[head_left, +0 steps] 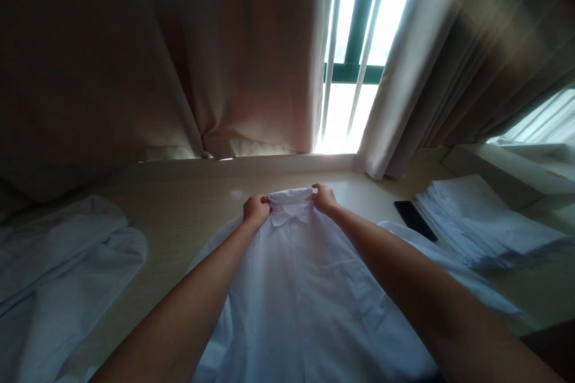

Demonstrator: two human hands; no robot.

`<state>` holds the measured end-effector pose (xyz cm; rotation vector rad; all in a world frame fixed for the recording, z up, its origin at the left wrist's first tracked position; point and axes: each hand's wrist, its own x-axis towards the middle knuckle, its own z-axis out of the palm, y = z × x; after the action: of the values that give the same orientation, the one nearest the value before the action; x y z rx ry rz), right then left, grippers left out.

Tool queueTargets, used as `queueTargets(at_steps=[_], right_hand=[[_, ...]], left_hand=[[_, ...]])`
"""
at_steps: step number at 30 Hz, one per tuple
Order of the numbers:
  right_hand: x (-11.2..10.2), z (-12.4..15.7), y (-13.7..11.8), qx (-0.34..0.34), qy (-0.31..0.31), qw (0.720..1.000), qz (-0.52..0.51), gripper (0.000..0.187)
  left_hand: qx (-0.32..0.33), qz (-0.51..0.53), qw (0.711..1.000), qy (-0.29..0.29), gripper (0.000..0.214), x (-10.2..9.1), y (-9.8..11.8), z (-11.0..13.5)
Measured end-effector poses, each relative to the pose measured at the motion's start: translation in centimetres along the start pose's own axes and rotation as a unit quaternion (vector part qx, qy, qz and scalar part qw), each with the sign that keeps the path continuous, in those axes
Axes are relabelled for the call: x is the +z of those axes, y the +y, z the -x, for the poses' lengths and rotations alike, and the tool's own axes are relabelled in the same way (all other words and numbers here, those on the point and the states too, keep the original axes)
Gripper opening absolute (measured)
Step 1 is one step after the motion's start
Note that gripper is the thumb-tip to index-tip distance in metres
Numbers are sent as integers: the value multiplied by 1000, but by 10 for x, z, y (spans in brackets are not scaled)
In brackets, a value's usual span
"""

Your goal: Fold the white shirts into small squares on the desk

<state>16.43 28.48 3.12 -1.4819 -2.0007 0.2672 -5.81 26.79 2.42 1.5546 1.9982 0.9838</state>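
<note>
Pale tabletop (175, 215), white shirt (287, 287), curtains (256, 54), bright window (348, 111)

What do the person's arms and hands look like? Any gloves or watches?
The left arm and right arm are bare as far as they show: no sleeves, watch or bracelet. The left hand and right hand wear no gloves. It's too blurry to tell about rings.

Bare forearms (193, 296) (both tapering wristward).
</note>
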Motion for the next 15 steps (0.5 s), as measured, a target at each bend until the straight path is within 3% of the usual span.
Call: queueTargets(at_steps=[2,5,7,10,12,15], right_hand=[[0,30,-2,17,-8,1000,-4,38],[-12,102,-3,-3,-30,1000,8,42],[-24,157,4,-65,-53,994,69,46],[-42,222,31,-62,-95,981,159,52],[-52,244,54,-35,-115,972,201,57],[-63,249,78,1,-146,965,219,61]], left_hand=[[22,0,1000,17,37,2,-2,22],[83,-9,996,16,45,-6,-14,88],[191,-77,978,-23,47,-18,-32,146],[249,-215,941,-76,61,-39,-72,215],[244,-293,922,-75,63,-54,-100,234],[221,-348,909,-64,64,-75,-132,227]])
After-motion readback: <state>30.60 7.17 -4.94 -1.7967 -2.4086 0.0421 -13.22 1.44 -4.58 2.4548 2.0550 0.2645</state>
